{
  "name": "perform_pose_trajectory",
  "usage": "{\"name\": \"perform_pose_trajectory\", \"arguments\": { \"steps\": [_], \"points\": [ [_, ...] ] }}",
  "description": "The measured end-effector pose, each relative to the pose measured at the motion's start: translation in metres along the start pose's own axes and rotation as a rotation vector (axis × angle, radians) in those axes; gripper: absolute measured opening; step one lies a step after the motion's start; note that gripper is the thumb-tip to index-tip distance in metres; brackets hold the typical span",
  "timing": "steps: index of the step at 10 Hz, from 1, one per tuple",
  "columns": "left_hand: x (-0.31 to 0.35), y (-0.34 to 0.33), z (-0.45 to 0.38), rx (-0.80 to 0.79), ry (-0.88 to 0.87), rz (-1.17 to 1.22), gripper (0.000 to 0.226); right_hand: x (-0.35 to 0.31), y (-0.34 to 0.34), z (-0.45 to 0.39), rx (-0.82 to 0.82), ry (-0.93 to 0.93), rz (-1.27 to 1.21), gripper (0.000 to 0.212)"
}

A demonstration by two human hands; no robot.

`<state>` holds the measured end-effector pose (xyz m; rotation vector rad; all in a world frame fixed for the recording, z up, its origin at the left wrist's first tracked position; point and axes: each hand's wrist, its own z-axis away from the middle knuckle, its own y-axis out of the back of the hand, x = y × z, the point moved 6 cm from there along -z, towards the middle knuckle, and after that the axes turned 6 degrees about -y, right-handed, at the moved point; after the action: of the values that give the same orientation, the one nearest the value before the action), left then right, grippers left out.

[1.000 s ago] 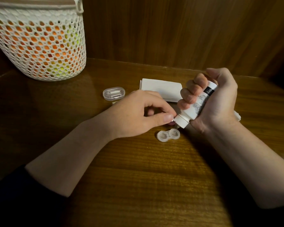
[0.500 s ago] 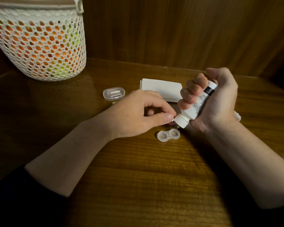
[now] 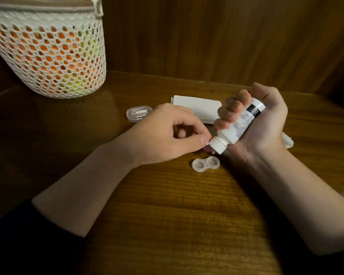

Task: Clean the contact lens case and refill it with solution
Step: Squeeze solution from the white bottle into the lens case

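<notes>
Nothing moved: right hand grips bottle, left hand seemingly at cap.

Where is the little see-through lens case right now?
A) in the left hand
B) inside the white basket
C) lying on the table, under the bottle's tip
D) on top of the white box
C: the lens case lies open on the wooden table, just below the capped end of the solution bottle gripped by the right hand; neither hand touches it.

The solution bottle's nozzle tip was hidden behind the left hand's thumb and fingertips, so no contact could be confirmed there. Its label print was too small to be read. The basket was cut off at the top and left edges.
</notes>
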<state>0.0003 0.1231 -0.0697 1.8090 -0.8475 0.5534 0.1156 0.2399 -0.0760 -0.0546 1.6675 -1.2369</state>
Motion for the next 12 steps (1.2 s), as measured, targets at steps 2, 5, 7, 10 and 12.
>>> {"name": "perform_pose_trajectory", "arguments": {
  "steps": [2,5,7,10,12],
  "points": [
    [0.004,0.005,0.003,-0.011,-0.008,-0.022,0.013,0.014,-0.004,0.002,-0.01,-0.005,-0.022,0.039],
    [0.002,0.003,0.003,-0.015,0.006,-0.026,0.015,0.018,-0.008,0.002,-0.019,0.011,0.014,0.041],
    [0.002,0.003,0.002,-0.021,0.003,-0.023,0.014,0.019,-0.009,0.002,-0.023,0.007,0.023,0.04],
    [0.002,0.003,0.002,-0.021,-0.001,-0.018,0.013,0.018,-0.01,0.003,-0.009,0.009,0.023,0.04],
    [0.002,0.003,0.001,-0.019,-0.004,-0.013,0.013,0.017,-0.011,0.003,-0.007,0.017,0.021,0.041]
  ]
}}
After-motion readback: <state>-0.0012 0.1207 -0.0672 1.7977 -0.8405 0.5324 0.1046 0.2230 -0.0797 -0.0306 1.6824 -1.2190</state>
